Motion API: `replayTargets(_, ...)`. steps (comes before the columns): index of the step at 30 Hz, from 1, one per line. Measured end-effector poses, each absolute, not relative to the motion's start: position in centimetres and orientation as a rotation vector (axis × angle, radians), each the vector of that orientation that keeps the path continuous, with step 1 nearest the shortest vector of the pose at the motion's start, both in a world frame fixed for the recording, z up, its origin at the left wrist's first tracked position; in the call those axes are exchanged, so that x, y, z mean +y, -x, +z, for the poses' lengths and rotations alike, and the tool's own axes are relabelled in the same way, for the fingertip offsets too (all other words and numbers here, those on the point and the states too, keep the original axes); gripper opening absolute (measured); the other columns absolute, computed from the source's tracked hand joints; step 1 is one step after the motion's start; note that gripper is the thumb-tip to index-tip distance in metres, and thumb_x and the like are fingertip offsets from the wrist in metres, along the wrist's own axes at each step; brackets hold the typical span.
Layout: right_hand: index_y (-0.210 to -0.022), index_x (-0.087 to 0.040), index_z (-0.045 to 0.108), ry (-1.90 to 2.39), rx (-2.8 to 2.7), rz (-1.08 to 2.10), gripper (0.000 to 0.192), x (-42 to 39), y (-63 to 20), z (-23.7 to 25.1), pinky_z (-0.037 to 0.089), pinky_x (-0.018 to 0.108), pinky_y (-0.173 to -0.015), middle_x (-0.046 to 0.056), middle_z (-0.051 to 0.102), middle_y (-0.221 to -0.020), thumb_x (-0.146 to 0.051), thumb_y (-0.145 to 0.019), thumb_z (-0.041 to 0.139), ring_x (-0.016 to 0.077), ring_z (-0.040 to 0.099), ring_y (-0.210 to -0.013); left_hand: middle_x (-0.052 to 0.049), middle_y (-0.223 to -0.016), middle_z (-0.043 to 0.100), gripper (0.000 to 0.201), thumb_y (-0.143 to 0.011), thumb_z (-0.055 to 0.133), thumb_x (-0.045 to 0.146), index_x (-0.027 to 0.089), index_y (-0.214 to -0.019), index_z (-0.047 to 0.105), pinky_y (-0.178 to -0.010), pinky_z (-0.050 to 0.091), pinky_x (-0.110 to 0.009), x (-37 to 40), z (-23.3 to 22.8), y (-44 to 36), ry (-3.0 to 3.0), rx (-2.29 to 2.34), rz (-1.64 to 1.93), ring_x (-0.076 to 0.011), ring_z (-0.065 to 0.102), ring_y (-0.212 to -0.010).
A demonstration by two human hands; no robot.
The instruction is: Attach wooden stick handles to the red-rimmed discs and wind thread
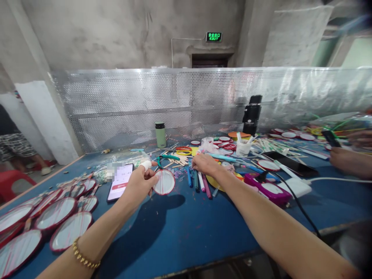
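Several red-rimmed discs (55, 213) crowd the far left, overlapping one another on the blue tabletop (186, 236), some with flat sticks showing. Next along, a phone (120, 182) lies screen-up and lit, just beside the left forearm with its gold bead bracelet (83, 254). And here's the left hand (143, 179), a white wrap around one finger, its grip closed on the edge of a small white disc (164, 183) with a red rim, held out to the right, face towards us! Behind it stands a green tumbler (161, 136), near the perforated metal screen (128, 108). On we go to a row of markers (207, 188), lying side by side, and over their far ends comes the right hand (207, 163), fingers bent down; whether that grip has hold of anything, I can't tell. Further right: a white cup (243, 148) full of slim tools, a black flask (252, 126) standing tall, then a purple power block (273, 192). Far right, a co-worker's hand (343, 159) by a dark device (331, 138).
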State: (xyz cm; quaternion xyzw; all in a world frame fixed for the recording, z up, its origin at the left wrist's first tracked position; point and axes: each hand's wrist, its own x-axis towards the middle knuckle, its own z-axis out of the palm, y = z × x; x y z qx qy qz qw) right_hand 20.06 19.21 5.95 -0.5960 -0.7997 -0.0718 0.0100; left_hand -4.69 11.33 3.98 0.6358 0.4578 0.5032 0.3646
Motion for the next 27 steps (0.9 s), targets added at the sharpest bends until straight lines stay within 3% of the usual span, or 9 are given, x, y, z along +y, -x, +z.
replayTargets(4,-0.11,-0.015,0.065,1.809,-2.413,-0.119,0.025,20.2,-20.8,5.5,0.054,0.042,-0.089,0.007,0.066,-0.113,-0.034,-0.095,0.062,0.0206,0.065,-0.101,0.01,-0.055,0.049,0.041,-0.075,0.064,0.021,0.013,-0.114,0.054,-0.036,0.036,-0.021,11.2,4.1,4.7,-1.649,1.189,1.282,-0.0084,0.044,-0.038)
replayTargets(9,-0.078,-0.011,0.072,1.615,-2.237,0.111,0.01,21.0,-21.8,6.0,0.049,0.031,-0.079,0.008,0.073,-0.08,-0.018,-0.082,0.065,0.0213,0.068,-0.086,0.009,-0.058,0.05,0.045,-0.075,0.064,0.024,0.011,-0.117,0.053,-0.036,0.036,-0.021,11.0,4.2,4.7,-1.652,1.186,1.279,-0.0095,0.046,-0.041)
replayTargets(13,-0.084,-0.01,0.07,1.331,-2.137,0.415,0.02,19.7,-20.8,6.5,0.049,0.026,-0.065,0.008,0.073,-0.079,-0.027,-0.084,0.059,0.0164,0.066,-0.073,0.009,-0.059,0.05,0.05,-0.074,0.067,0.025,0.01,-0.12,0.055,-0.037,0.036,-0.022,11.0,4.4,4.6,-1.608,1.175,1.277,-0.0099,0.046,-0.043)
replayTargets(16,-0.094,-0.011,0.067,1.119,-2.106,0.654,0.029,18.1,-19.2,6.6,0.049,0.024,-0.057,0.009,0.073,-0.084,-0.036,-0.085,0.057,0.0123,0.064,-0.064,0.008,-0.061,0.054,0.049,-0.07,0.073,0.021,0.011,-0.116,0.06,-0.048,0.041,-0.022,11.0,4.6,4.7,-1.531,1.113,1.323,-0.0092,0.05,-0.051)
replayTargets(22,-0.078,-0.013,0.068,0.91,-1.939,1.067,0.031,16.0,-16.3,6.5,0.045,0.021,-0.046,0.002,0.069,-0.067,-0.043,-0.073,0.072,0.0084,0.056,-0.049,0.006,-0.067,0.059,0.053,-0.063,0.084,0.016,0.016,-0.112,0.064,-0.058,0.044,-0.021,10.9,5.2,5.1,-1.175,0.768,1.411,-0.0081,0.055,-0.058)
replayTargets(27,-0.074,-0.015,0.069,0.902,-1.883,1.107,0.023,15.4,-14.9,5.5,0.041,0.019,-0.043,-0.004,0.061,-0.055,-0.036,-0.069,0.075,0.0075,0.054,-0.047,0.003,-0.08,0.064,0.053,-0.065,0.084,0.013,0.019,-0.115,0.065,-0.061,0.049,-0.022,11.1,5.4,5.5,-1.046,0.62,1.347,-0.0085,0.059,-0.063)
